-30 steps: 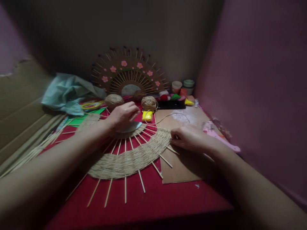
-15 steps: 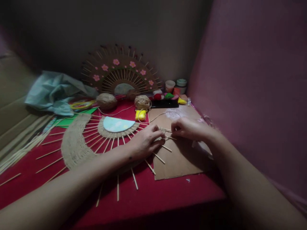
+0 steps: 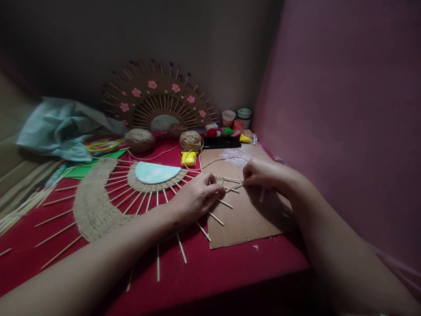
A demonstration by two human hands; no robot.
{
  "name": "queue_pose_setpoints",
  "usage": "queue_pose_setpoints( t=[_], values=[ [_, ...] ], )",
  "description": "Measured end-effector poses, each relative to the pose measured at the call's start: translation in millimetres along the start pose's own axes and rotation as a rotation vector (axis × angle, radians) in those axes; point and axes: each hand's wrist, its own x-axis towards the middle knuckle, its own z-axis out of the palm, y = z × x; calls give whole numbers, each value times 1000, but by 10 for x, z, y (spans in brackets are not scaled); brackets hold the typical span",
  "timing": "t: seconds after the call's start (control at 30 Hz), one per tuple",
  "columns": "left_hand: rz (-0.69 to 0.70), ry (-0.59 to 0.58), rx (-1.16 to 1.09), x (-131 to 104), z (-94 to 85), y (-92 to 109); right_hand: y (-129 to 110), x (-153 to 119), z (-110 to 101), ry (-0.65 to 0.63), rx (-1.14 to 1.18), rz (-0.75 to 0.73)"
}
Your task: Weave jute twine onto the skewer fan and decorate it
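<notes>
Fingertips [image 3: 221, 189] of my left hand [image 3: 197, 197] are closed on the right end of the woven fan [image 3: 94, 206], whose sticks reach over the cardboard [image 3: 243, 219]. My right hand [image 3: 265, 173], just beside, has its fingers pinched together on the twine [image 3: 213, 163], which loops back toward the twine ball [image 3: 191, 141]. Most of the fan lies on the red counter [image 3: 230, 272], with a pale blue half-disc [image 3: 158, 172] at its centre. Beyond that I see a yellow packet [image 3: 188, 159] near the ball and, farther back, an upright flowered fan [image 3: 136, 92].
</notes>
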Motion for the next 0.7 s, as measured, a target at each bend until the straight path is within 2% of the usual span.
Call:
queue_pose_setpoints(
  t=[0.27, 0.37, 0.5, 0.6, 0.7],
  values=[
    [-45, 58, -63, -16, 24, -9, -120, 175, 182, 366, -82, -5],
    [-132, 76, -86, -20, 16, -16, -236, 212, 265, 484, -65, -31],
    [-239, 67, -119, -7, -2, -12, -320, 223, 331, 576, -32, -111],
    [-244, 54, -124, 0, -2, -5, -281, 242, 345, 660, 1, -154],
    [-290, 33, -133, 21, -15, -8, -234, 254, 335, 692, 21, -162]
  ],
)
